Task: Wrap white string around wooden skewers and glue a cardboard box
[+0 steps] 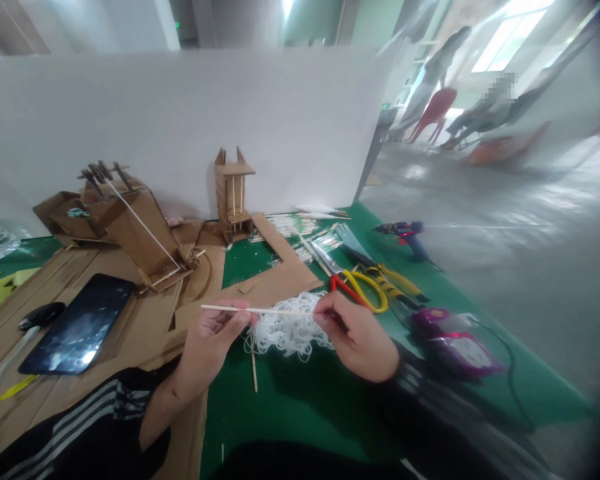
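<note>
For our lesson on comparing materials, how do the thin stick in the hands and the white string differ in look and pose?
The thin stick is one straight piece, while the white string is a tangle of curls. The stick is held nearly level between the left hand and the right hand; the string lies heaped on the green table. The stick is pale tan, the string white. Both are thin and light-coloured.

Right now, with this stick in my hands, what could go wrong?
The thin stick, pinched by your left hand and right hand, might snap if bent. The tangled string close by could snag either one. The gun-shaped tool near the table's edge might get knocked off.
</note>
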Motion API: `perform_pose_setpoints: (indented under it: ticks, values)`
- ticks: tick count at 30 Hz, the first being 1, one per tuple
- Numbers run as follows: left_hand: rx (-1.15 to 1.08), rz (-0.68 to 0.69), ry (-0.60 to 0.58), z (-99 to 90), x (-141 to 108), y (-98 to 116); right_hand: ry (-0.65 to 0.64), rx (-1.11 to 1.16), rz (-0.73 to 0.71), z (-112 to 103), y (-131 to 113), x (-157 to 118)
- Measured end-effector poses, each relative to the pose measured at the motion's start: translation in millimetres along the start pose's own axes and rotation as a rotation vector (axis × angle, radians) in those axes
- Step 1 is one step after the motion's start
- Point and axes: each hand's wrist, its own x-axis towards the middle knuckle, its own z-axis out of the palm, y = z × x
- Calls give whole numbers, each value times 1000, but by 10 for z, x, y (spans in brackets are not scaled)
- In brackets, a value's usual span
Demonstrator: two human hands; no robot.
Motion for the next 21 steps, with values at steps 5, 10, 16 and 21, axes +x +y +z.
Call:
perform_pose_setpoints:
  ticks: [5, 10, 16, 21]
  values:
    - [-6, -6, 16, -7, 12, -4, 15, -2, 38, 11, 9, -10]
    - [-20, -11, 18, 1, 19, 7, 22, -13, -6, 3, 9, -13]
    - [-16, 18, 11, -3, 11, -1, 38, 26, 0, -8, 24, -18]
    - [-7, 20, 8, -4, 5, -19, 61, -81, 9, -16, 37, -25]
